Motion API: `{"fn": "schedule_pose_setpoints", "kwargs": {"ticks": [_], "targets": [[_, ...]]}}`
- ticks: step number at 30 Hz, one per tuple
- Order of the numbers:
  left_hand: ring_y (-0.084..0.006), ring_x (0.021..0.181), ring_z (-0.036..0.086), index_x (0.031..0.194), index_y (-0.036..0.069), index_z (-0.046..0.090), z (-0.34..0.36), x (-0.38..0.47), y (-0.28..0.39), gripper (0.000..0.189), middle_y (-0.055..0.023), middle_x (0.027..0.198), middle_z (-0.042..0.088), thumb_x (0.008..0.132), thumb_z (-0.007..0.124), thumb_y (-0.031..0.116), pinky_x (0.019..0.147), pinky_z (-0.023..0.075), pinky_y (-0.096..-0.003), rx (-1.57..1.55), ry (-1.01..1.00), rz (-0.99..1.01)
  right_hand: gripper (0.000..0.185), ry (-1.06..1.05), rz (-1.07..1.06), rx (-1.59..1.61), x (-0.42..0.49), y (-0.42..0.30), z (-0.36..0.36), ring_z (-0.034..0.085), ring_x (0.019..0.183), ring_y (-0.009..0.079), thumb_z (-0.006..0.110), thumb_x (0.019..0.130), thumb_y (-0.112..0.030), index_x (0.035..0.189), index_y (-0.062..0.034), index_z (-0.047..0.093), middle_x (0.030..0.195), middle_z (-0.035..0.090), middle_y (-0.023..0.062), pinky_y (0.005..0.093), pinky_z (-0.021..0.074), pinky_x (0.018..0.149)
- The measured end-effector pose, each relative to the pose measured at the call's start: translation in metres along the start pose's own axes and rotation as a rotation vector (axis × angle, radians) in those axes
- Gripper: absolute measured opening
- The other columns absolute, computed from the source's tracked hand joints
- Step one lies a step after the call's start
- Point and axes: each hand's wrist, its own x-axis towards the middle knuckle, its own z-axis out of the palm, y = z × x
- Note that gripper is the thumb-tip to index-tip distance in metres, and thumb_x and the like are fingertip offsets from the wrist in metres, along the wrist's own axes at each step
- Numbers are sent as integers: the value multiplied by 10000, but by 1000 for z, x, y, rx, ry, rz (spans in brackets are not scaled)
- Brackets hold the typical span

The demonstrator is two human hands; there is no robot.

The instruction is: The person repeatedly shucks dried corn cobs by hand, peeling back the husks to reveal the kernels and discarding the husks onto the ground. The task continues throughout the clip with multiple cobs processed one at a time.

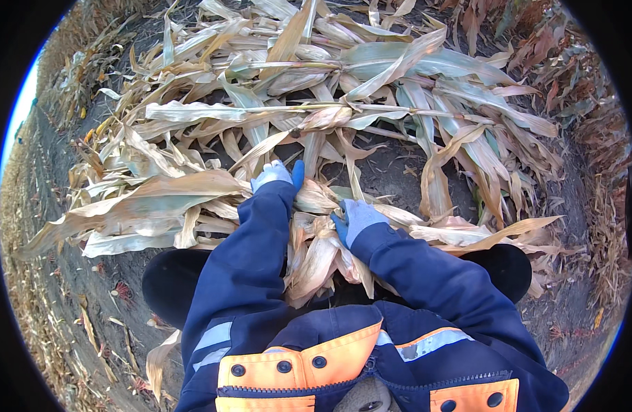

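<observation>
My left hand (pixel 276 174), in a white-and-blue work glove, rests against dry corn leaves, its thumb standing apart from the fingers. Between my hands lies a corn ear in a pale husk (pixel 315 196). My right hand (pixel 361 219), gloved the same way, is bent round the top of a dry husk (pixel 325 226) right in front of me, and its fingertips are partly hidden. Loose husk leaves (pixel 316 265) from it hang down between my knees. A narrow dry leaf (pixel 353 177) rises just beyond my right hand.
A wide heap of cut corn stalks (pixel 295 108) with husked ears spreads before me. Bare dark soil (pixel 393 167) shows through it. My dark knees (pixel 174 280) flank the work. Dried plants (pixel 597 134) border the right side, and cut stubble (pixel 123 291) dots the ground at left.
</observation>
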Motion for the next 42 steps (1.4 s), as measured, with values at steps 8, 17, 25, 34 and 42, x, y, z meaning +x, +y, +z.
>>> {"fn": "schedule_pose_setpoints", "kwargs": {"ticks": [8, 17, 25, 34, 42], "targets": [[-454, 1092, 704, 1141, 23, 759, -38, -17, 41, 783, -258, 1118, 750, 931, 510, 735, 950, 542, -509, -182, -58, 26, 379, 115, -190, 155, -6, 11, -1, 700, 958, 421, 546, 1029, -379, 1143, -38, 666, 1006, 703, 219, 521, 558, 876], [-425, 783, 690, 777, 44, 738, -57, -91, 142, 507, -225, 833, 719, 994, 573, 471, 784, 539, -494, -673, 80, 694, 458, -73, -150, 446, 9, 36, -3, 696, 1064, 431, 522, 1000, -466, 1134, -79, 726, 1149, 728, 239, 488, 548, 927], [-182, 775, 685, 928, -39, 761, -5, -46, 119, 515, -124, 838, 750, 878, 789, 473, 745, 551, -354, -1001, -237, 228, 501, -269, -19, 336, 1, 54, -54, 722, 1054, 393, 554, 970, -491, 1185, -93, 768, 1139, 748, 228, 451, 555, 944], [-462, 868, 712, 918, 8, 731, 8, -48, 111, 511, -272, 912, 725, 1035, 532, 464, 825, 572, -527, -296, 151, 324, 520, 418, 94, 844, 75, 73, -24, 716, 898, 281, 714, 943, -470, 1076, 32, 737, 999, 758, 188, 391, 559, 845], [-307, 1077, 711, 1152, 97, 763, -63, -109, 77, 297, -116, 1098, 729, 1033, 565, 283, 885, 561, -459, 562, -275, 871, 372, 142, 353, 1659, 168, 33, 13, 735, 764, 314, 598, 1054, -267, 1151, 92, 602, 1003, 724, 219, 435, 648, 644]]}}
